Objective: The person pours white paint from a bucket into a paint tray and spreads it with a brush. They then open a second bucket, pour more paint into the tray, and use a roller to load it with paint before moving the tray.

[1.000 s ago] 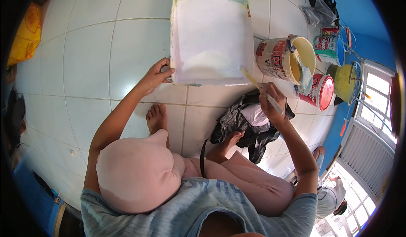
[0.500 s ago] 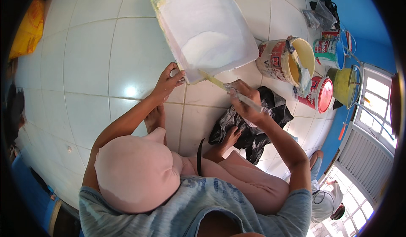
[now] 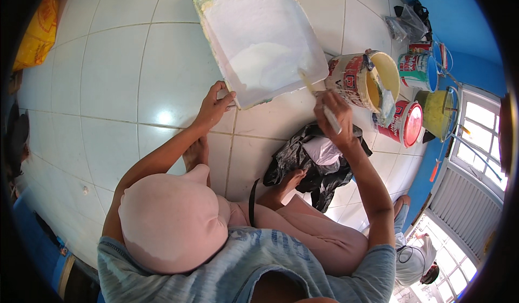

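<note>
Your left hand (image 3: pixel 214 108) pinches the near-left corner of the tray (image 3: pixel 207 24), which lies on the tiled floor (image 3: pixel 111 81) and holds whitish paint (image 3: pixel 259 59). Your right hand (image 3: pixel 334 113), well apart from it, grips one pale stick (image 3: pixel 308 83), tip over the tray's near-right part. Right of the tray stand one cream bucket (image 3: pixel 344 78), contents hidden, and at least four other pails (image 3: pixel 413 70). One black bag (image 3: pixel 286 157) lies nearer you than the tray.

Pale stick (image 3: pixel 308 83) over askew white tray (image 3: pixel 213 38)
</note>
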`<state>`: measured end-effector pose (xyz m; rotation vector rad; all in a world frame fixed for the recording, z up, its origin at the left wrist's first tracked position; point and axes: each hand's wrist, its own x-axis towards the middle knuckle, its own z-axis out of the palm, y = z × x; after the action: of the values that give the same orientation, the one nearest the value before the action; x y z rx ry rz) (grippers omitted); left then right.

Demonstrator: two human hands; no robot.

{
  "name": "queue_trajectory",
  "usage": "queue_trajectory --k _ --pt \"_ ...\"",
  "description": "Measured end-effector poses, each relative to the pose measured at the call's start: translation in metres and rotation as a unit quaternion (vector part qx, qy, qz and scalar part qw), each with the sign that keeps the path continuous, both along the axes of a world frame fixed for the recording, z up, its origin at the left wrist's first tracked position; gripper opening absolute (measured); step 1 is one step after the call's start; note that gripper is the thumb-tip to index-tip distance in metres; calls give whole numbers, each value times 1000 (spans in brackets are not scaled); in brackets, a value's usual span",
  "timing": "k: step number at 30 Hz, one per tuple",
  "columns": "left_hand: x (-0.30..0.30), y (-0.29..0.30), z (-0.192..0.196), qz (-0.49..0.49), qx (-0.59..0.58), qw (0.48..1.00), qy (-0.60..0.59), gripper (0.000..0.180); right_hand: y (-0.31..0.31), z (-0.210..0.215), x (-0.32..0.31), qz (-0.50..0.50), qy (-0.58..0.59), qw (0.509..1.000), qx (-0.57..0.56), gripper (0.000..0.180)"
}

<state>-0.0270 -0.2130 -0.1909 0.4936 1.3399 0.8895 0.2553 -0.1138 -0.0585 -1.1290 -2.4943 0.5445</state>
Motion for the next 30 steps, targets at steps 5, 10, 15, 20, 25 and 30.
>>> queue_trajectory --k 5,10,15,20,25,30 --pt "2 -2 -10 31 39 999 -16 35 -14 -1 -12 35 56 992 -104 11" --pt "-7 1 -9 3 45 999 -31 38 5 -9 -2 -1 61 998 4 21" --pt "-12 6 -9 -8 32 999 -24 35 -2 -24 0 33 23 999 21 25" --pt "-14 8 -4 2 64 998 9 33 -25 -19 -9 115 37 991 -51 29" --pt "-17 11 -2 -2 55 998 -11 29 -7 -22 10 51 20 998 25 25" --pt "-20 14 3 -22 45 999 1 28 -7 -17 4 30 25 999 -4 22"
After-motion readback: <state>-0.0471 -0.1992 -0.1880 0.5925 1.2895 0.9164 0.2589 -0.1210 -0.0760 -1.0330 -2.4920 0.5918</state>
